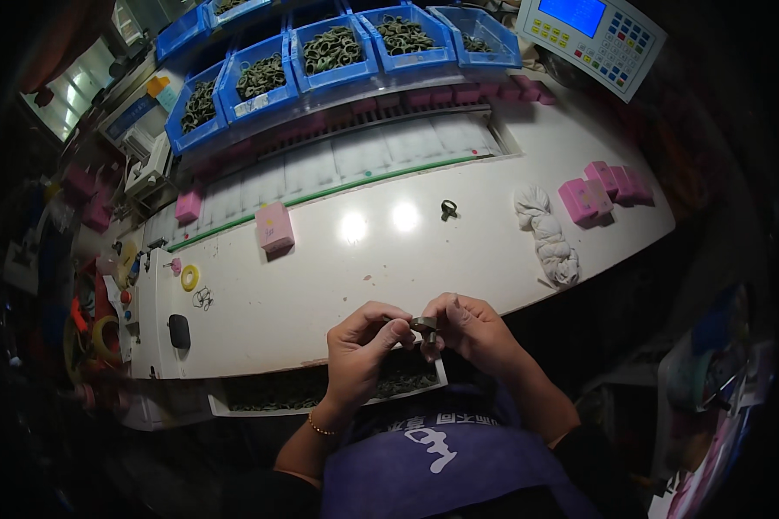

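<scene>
Close to the table's near edge, my left hand [365,339] and my right hand [469,327] meet over an open drawer [441,372]. Between their fingertips is a small dark greenish ring-shaped piece [424,323] with a stub below it. Both hands pinch it, the left from its left side and the right from its right. Dark green small pieces [320,389] fill the drawer under my hands, partly hidden by my left wrist. A similar ring-shaped piece [448,209] lies alone on the white table [389,268].
Blue bins [337,84] of similar pieces line the back. A pink block [274,227] stands left of centre; several pink blocks [584,201] sit at right beside a twisted white cloth [545,238]. Yellow tape [190,277] lies at left. A keypad device [593,39] stands far right.
</scene>
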`<action>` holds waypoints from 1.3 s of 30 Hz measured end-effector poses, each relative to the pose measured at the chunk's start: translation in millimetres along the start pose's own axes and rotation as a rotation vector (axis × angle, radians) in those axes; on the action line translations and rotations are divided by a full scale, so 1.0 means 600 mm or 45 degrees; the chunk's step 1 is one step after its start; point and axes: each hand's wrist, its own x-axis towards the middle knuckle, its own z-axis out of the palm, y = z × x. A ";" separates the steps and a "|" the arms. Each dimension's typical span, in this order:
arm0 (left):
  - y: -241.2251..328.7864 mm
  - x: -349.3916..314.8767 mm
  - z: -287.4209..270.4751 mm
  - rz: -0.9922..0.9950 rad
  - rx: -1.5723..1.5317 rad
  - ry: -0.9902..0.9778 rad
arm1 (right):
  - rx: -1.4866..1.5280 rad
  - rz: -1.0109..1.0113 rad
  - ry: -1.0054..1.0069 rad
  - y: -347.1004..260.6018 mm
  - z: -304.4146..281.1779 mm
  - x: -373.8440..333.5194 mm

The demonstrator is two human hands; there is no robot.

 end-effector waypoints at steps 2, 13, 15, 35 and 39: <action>0.000 -0.003 0.001 -0.033 -0.037 0.016 | 0.062 0.014 -0.017 -0.002 0.001 -0.001; -0.002 -0.006 0.004 -0.102 -0.186 0.047 | 0.217 0.254 0.034 -0.005 0.007 0.002; -0.003 -0.006 0.005 -0.135 -0.144 0.087 | 0.247 0.258 0.021 0.000 0.005 0.001; -0.028 0.003 -0.004 -0.198 -0.251 -0.127 | 0.486 0.131 0.028 0.028 0.015 0.006; -0.027 -0.002 -0.001 -0.251 -0.054 -0.001 | 0.444 0.091 0.057 0.027 0.014 0.004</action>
